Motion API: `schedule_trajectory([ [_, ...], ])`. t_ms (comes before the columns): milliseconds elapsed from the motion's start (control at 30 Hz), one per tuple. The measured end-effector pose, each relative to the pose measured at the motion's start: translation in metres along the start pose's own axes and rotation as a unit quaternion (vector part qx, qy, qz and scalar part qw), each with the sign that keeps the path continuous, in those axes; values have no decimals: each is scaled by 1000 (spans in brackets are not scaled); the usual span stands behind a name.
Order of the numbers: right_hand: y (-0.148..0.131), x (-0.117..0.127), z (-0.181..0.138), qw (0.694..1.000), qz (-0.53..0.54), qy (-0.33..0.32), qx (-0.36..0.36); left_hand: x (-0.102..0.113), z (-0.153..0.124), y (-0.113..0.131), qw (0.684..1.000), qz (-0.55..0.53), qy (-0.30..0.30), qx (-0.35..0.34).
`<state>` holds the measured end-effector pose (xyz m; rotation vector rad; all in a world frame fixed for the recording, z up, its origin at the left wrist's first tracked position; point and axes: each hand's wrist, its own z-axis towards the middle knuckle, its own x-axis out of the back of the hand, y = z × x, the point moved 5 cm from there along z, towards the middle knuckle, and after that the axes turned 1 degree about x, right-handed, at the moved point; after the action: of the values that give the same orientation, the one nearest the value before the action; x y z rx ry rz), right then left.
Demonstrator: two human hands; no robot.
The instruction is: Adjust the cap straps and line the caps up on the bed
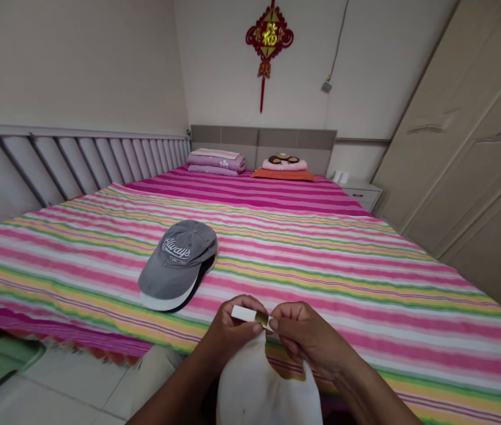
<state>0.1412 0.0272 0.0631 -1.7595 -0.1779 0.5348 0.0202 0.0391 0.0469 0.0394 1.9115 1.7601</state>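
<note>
Low in the view, a white cap hangs from both hands, its back opening facing the bed. My left hand is closed on the cap's white strap, with the thumb beside a gold-coloured buckle. On the buckle's other side, my right hand pinches the strap with thumb and forefinger. A grey cap with white lettering and a white-edged brim rests on the bed, beyond my left hand and apart from it.
A striped sheet covers the bed. Folded purple bedding and a pink and orange pile lie by the headboard. A railing runs along the left; a green stool stands lower left, a wardrobe right.
</note>
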Motion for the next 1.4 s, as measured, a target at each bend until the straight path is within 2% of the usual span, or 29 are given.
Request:
schedule_trajectory([
  [200, -4, 5, -1, 999, -33, -1, -36, 0, 5, 6, 995, -71, -71, 27],
  [367, -9, 3, -1, 995, -81, -21, -52, 3, 7, -2, 971, -24, -129, 197],
  [433, -11, 3, -2, 994, -85, -35, -53, 4, 7, -4, 963, -17, -138, 230],
  [567, -13, 10, -3, 992, -101, -80, -15, 8, 9, -3, 967, -75, -117, 215],
  [667, 0, 20, -3, 988, -106, -108, -18, 15, 11, -5, 971, -99, -93, 195],
  [867, 22, 35, -5, 992, 58, -112, -21, 18, 14, -5, 978, -87, -86, 171],
  [1067, 27, 39, -7, 986, 108, -118, -36, 18, 18, 4, 979, -123, -59, 151],
  [1233, 18, 34, -10, 971, 218, -99, 7, 14, 19, 2, 975, -125, -87, 163],
  [1333, 8, 25, -13, 962, 244, -119, 27, 14, 20, 5, 972, -154, -87, 157],
  [1400, 1, 22, -15, 959, 259, -104, 43, 17, 21, 7, 972, -163, -99, 141],
])
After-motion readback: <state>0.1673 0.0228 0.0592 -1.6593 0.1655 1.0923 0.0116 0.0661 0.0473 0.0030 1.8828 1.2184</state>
